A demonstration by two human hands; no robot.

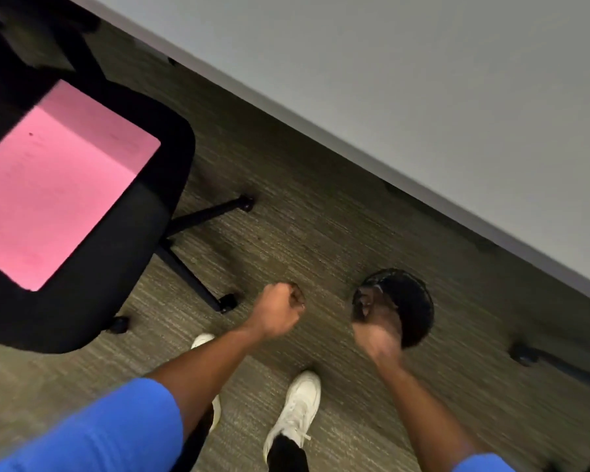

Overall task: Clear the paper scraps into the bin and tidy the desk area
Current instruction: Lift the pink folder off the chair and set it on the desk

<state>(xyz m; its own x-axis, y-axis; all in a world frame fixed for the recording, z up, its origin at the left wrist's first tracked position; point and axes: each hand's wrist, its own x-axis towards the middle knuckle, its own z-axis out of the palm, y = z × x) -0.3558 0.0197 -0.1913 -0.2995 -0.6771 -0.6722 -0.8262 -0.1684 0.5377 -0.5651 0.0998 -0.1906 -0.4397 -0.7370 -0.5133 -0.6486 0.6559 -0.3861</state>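
Our left hand (pixel 280 310) is curled into a closed fist, knuckles forward, and we cannot tell whether anything is pinched inside it; nothing shows between the fingers. The left forearm runs straight back from it to a blue sleeve (pixel 109 427) at the lower left. Our right hand (pixel 377 321) is blurred; its grip looks curled downward over the near rim of the bin (pixel 409 301), but we cannot tell whether it is clenched, released or grasping the rim. The right forearm reaches out from the lower right edge, wrist bent toward the bin.

The bin is round and dark, standing on the carpet (pixel 304 233) just beside the edge of the pale table (pixel 423 97), which crosses the upper right diagonally. No paper scraps can be made out in the hands or in the bin's dark opening. Below the hands, two white shoes (pixel 298 407) stand on the carpet. To the left is a black office chair (pixel 143 233) on castor legs, with a pink sheet of paper (pixel 55 185) lying flat on its seat, well apart from the bin.
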